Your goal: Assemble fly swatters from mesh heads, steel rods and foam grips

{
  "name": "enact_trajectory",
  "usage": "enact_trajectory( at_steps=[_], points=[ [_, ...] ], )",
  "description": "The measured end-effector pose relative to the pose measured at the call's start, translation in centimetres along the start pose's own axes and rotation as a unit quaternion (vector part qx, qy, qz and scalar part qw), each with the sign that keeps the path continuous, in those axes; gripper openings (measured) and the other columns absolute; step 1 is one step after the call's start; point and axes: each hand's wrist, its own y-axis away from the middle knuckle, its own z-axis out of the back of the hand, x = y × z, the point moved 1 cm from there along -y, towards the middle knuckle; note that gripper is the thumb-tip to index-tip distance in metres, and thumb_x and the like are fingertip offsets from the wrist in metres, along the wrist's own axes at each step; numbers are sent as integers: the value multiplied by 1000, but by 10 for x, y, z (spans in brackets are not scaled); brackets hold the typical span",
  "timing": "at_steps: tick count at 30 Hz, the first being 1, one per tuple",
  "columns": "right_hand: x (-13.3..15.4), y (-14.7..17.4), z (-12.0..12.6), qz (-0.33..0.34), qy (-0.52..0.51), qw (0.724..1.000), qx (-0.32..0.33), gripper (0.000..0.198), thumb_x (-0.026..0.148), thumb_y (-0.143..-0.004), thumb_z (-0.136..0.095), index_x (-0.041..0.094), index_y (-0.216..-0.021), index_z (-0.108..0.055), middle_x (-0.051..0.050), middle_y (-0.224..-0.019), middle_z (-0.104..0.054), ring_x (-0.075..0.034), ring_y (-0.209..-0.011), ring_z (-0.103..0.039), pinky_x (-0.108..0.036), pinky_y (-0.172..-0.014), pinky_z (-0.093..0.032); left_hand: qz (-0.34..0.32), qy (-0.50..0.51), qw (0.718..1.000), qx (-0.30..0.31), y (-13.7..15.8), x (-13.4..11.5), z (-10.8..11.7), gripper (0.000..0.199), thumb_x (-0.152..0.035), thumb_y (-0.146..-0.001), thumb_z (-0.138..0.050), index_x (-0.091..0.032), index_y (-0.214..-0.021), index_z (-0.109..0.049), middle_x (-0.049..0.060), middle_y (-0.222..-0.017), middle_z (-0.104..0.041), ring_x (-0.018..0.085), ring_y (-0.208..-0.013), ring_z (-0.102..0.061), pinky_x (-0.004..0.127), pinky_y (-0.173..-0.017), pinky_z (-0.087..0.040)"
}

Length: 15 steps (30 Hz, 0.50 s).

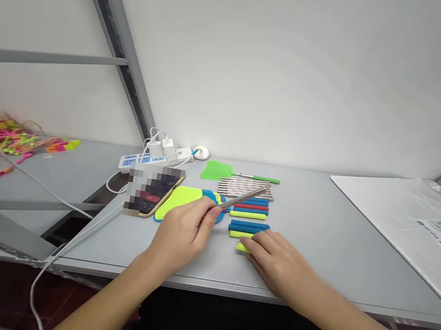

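My left hand point(181, 232) is closed on a slim grey metal rod point(244, 197), which slants up to the right over the table. Under the fingers of my right hand point(276, 259) is the end of a yellow-green handle tube point(243, 247); the fingers are curled over it. Just beyond lie another yellow-green tube point(240, 235) and blue tubes point(248, 227). Perforated fly swatter heads, a yellow one point(183, 199) on top, lie behind my left hand, partly hidden by it. Farther back are a bundle of metal rods point(237, 186) and a green fly swatter point(219, 171) with its handle on.
A phone point(155, 199) rests at the left, beside a white power strip point(143, 160) with plugs and cables. Bright plastic pieces point(1, 137) are piled at far left behind a metal frame post point(119, 35). A white wrapped panel point(413, 225) lies at right.
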Motion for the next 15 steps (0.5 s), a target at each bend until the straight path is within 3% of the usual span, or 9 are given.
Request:
enact_trajectory(
  at_steps=[3,6,11,15],
  points=[
    [2,-4,-5,-1,8,1000,-12,26,19,-99,-45,17,-121,-57,-9,-99,-62,-21,-90,-56,-35,-78,-48,-6,21,999,-42,9,6,-14,21,-28,-99,-41,-20,-85,-55,-1,-71,-60,15,-64,-57,25,-60,-38],
    [3,-6,-6,-29,35,998,-44,23,24,-96,-51,16,-116,-61,-11,-103,-62,-24,-93,-55,-38,-79,-45,-24,40,998,-43,14,12,-23,21,-27,-99,-41,-19,-87,-56,0,-73,-62,15,-65,-58,26,-61,-40],
    [1,-4,-1,-98,42,992,-72,18,26,-93,-57,19,-107,-66,-13,-108,-60,-26,-98,-52,-39,-79,-43,-48,67,994,-76,17,15,-22,21,-26,-98,-42,-19,-86,-58,0,-70,-61,13,-62,-56,24,-60,-41],
    [-4,-1,-1,-122,24,990,-64,18,27,-93,-57,22,-107,-67,-13,-113,-58,-27,-102,-51,-41,-84,-43,-29,80,992,-94,17,15,-18,19,-24,-97,-43,-18,-86,-58,1,-72,-63,13,-63,-57,24,-60,-41]
  ],
)
